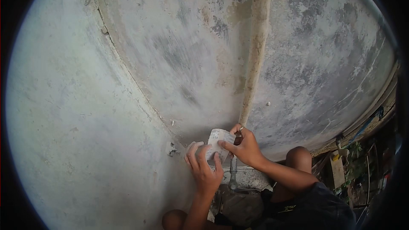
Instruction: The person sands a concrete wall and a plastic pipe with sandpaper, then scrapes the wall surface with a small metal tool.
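Observation:
A pale folded sheet of sandpaper (218,138) with printed lettering on its face is between my two hands, low in front of the wall. My left hand (203,166) has its fingers curled around the sheet's left and lower side. On the other side, my right hand (246,145) pinches the right edge between thumb and fingers; a ring shows on one finger. The far side of the sheet is hidden.
A worn, patchy grey wall (183,59) rises in front, with a vertical pipe (257,38) running down it. Below my hands stands a metal pipe fitting (233,183). A smoother pale wall (81,123) is at left. Plants and wood pieces (337,170) lie at lower right.

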`<act>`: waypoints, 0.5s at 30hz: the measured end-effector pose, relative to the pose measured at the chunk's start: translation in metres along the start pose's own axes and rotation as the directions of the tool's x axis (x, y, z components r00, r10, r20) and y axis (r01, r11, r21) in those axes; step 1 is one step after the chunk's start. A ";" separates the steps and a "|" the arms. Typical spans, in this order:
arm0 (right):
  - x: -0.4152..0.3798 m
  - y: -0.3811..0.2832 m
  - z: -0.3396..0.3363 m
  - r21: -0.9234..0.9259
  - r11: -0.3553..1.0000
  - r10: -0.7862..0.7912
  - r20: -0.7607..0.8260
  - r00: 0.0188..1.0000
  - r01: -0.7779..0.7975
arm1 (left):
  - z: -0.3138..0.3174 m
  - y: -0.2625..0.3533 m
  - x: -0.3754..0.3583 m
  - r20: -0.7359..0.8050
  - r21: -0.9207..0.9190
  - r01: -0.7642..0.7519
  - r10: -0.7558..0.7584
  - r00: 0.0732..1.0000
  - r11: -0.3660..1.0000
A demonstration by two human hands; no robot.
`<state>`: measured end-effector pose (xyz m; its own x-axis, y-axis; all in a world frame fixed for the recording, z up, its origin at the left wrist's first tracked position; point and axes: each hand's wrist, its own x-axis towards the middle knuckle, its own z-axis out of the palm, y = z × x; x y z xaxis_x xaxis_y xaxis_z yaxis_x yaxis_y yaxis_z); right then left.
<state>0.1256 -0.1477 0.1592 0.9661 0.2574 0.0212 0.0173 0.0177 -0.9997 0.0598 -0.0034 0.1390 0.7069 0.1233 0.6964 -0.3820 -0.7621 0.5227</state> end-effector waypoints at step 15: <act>-0.002 0.008 -0.012 0.265 0.942 0.130 0.277 0.952 -0.206 | 0.009 -0.009 -0.021 0.135 -0.016 -0.131 0.132 0.982 0.991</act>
<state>0.1274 -0.1597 0.1510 0.8508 0.5146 -0.1064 -0.2509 0.2200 -0.9427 0.0536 -0.0049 0.1159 0.7238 -0.0654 0.6869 -0.4813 -0.7612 0.4346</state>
